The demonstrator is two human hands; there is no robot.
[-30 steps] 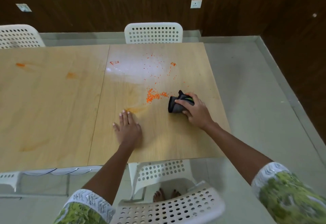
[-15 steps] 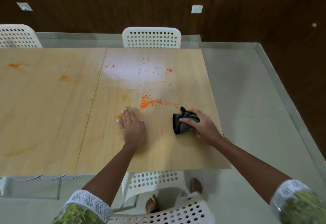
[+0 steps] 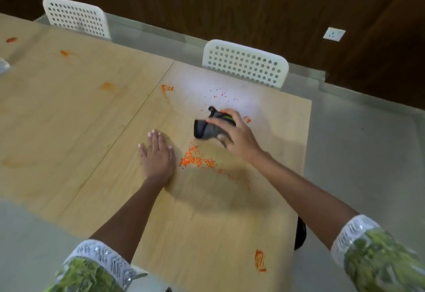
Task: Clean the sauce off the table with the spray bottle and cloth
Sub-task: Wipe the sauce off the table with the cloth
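Wooden table (image 3: pixel 69 119) soiled with orange sauce; both hands on its surface, cloth gripped in the right.

The table is of two light wood panels meeting at a seam that runs from far centre to near left. Two white perforated chairs (image 3: pixel 246 63) stand at the far edge. The right hand (image 3: pixel 236 134) is closed over a dark bunched cloth (image 3: pixel 204 128), pressed to the table right of centre, with fingers curled on top. The left hand (image 3: pixel 157 156) lies flat, palm down, fingers extended and together, holding nothing, just left of the main sauce (image 3: pixel 195 159) patch. That crumbly patch sits near of the cloth, between the two hands. Fine specks lie far of the cloth; a smear (image 3: pixel 259 260) marks the near right edge; fainter spots mark the left panel.
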